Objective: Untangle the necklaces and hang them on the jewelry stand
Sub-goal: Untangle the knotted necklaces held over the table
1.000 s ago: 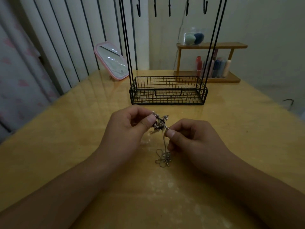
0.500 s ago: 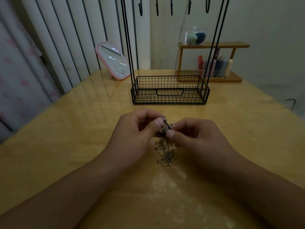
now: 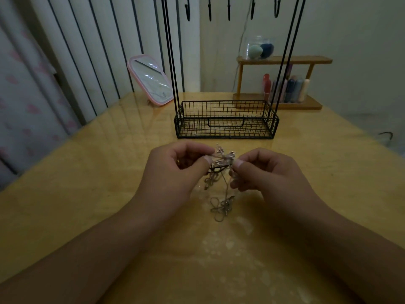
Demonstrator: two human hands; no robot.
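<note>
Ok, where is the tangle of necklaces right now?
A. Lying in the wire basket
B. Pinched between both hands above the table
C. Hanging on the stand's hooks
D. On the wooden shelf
B: the left hand and right hand pinch the tangled necklaces; its loose chain ends trail to the table.

A glossy yellow wooden table (image 3: 87, 183) is dimly lit. White vertical-slatted panelling (image 3: 98, 51) is seen behind it at left, a plain pale wall (image 3: 361, 40) at right, and a pink-patterned curtain (image 3: 22, 106) at far left.

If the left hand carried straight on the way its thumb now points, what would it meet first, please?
Most likely the right hand: the left hand points across the tangled necklaces both pinch, with only that knot between them.
</note>
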